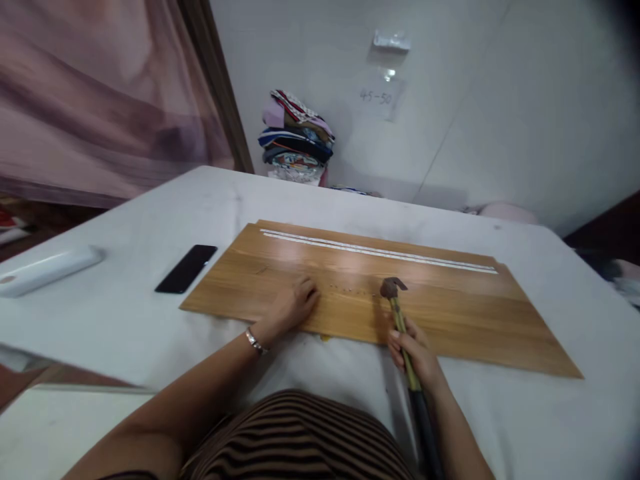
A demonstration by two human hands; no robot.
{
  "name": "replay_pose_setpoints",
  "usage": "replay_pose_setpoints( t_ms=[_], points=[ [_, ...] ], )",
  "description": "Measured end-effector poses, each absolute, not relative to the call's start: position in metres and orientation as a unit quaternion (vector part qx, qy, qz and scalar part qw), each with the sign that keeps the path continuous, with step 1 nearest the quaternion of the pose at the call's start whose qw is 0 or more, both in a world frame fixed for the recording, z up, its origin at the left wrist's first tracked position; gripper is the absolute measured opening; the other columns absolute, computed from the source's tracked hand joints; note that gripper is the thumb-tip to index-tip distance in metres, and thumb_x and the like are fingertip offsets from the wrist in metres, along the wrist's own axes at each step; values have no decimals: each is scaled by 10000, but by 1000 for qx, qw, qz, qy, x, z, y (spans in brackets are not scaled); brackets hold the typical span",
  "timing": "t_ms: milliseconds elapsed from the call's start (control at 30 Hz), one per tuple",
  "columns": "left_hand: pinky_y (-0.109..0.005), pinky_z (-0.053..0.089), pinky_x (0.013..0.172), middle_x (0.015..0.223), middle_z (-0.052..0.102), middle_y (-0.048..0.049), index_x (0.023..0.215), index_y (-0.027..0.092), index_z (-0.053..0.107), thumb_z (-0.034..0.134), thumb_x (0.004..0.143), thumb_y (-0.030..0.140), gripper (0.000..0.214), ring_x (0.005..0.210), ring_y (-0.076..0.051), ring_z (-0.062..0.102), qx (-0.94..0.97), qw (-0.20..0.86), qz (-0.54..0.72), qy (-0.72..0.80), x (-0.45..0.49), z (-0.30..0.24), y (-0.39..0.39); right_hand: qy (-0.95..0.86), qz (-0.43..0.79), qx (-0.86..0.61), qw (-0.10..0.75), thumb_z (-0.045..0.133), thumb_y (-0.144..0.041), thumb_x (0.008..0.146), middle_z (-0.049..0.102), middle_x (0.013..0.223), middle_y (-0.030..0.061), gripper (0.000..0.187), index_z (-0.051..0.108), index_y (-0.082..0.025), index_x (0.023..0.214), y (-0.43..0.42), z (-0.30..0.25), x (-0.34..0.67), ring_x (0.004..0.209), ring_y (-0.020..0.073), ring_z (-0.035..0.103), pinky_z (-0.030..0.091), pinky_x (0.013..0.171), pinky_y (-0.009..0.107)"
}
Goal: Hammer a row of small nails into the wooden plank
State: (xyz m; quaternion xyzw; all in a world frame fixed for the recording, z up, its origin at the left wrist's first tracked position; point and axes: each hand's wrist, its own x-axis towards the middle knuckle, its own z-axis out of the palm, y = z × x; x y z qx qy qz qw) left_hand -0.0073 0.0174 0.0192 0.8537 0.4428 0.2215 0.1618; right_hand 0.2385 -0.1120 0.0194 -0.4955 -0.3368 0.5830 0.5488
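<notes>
A long wooden board lies flat on the white table, with a pale strip running along its far edge. My right hand is closed round the handle of a hammer, whose dark head rests on or just above the board's middle. Several small nails or marks form a short row left of the hammer head. My left hand lies on the board near its front edge, fingers curled, close to that row; whether it pinches anything is hidden. A bracelet circles that wrist.
A black phone lies left of the board. A white oblong object sits at the table's left edge. A pile of folded fabrics stands against the back wall. A pink curtain hangs at the left.
</notes>
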Motion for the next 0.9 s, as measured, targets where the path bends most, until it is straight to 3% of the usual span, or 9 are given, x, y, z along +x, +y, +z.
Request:
replay_pose_setpoints(
  t_ms=[900],
  points=[
    [-305,455,751,866,554,-38,785,197,517,424,922,278,184,797,-168,557,869,140,219,422,-8,-9,30,-338,595,-490,540,647,-340,724,445,474,-126,386,514,-174,1046,-114,6,248,277,52,334,246,282,167]
  ],
)
